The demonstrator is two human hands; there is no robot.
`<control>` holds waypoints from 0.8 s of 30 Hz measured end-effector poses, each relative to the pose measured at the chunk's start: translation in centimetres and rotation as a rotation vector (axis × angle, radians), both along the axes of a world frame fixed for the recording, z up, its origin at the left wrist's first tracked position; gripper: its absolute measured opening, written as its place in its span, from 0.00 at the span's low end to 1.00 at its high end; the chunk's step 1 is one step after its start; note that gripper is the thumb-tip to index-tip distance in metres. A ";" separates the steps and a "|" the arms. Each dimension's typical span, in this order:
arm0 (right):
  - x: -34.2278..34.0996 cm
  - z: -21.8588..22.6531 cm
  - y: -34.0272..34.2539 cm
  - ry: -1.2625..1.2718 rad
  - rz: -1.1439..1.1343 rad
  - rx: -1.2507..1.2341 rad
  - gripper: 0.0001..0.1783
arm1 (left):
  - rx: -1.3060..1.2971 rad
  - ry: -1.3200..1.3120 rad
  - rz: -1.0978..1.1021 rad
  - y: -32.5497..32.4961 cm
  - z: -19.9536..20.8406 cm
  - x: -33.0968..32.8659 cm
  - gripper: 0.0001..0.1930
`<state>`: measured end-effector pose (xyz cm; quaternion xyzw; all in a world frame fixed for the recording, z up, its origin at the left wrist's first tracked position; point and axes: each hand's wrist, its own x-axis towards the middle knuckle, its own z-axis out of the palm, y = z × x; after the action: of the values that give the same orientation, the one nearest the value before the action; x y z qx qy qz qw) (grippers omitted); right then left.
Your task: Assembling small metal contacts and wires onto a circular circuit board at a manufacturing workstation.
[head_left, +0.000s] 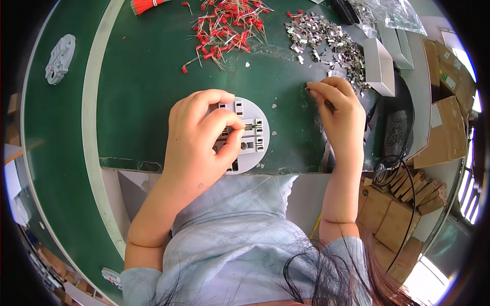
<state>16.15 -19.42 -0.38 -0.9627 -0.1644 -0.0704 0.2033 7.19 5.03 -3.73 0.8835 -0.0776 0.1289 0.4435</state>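
A round grey plastic housing [259, 113] with slots and raised blocks lies at the table's front edge. Over its left part is my left hand [196, 132], with the index finger and thumb pinched together near the middle slots. What is between those fingertips is hidden; the other fingers curl at the housing's far rim. My right hand [339, 104] is held to the right, apart from the housing. Its thumb and index finger are closed on a small dark piece [308, 90], too small to identify. Beyond it lies a heap of small metal clips [321, 38].
Red components with thin wire legs [224, 30] are heaped at the back of the green table [138, 86]. White open boxes [378, 66] and a black mesh thing [397, 122] stand right. A grey moulded part [60, 58] lies far left. Cardboard boxes [444, 132] are beyond the table.
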 end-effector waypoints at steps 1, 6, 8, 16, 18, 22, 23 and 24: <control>-0.1 -0.2 0.1 -0.041 0.009 -0.038 0.06 | 0.000 0.005 0.003 0.0 0.1 0.0 0.09; 0.0 -0.6 -0.1 -0.099 0.067 -0.070 0.07 | 0.004 0.034 -0.002 -0.1 0.3 0.2 0.10; 0.0 -0.3 0.1 -0.091 0.074 -0.094 0.07 | 0.008 0.048 -0.005 -0.1 0.3 0.4 0.10; -2.3 1.1 1.3 0.069 -0.060 0.069 0.08 | 0.008 0.079 -0.030 0.1 0.8 0.6 0.10; -2.6 1.1 1.9 0.138 -0.107 0.130 0.08 | 0.000 0.080 -0.030 0.0 0.8 0.8 0.10; -2.5 1.1 2.3 0.097 -0.023 0.089 0.09 | -0.011 0.091 -0.041 0.3 1.1 0.9 0.11; -2.4 1.3 2.3 0.112 -0.061 0.101 0.10 | -0.013 0.097 -0.046 0.3 1.1 0.9 0.11; -2.3 1.4 2.3 0.125 -0.096 0.113 0.10 | -0.017 0.097 -0.047 0.2 0.9 1.0 0.11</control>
<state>13.88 -17.16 0.99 -0.9589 -0.1009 -0.0289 0.2635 8.17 5.27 -2.87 0.8830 -0.0754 0.0761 0.4570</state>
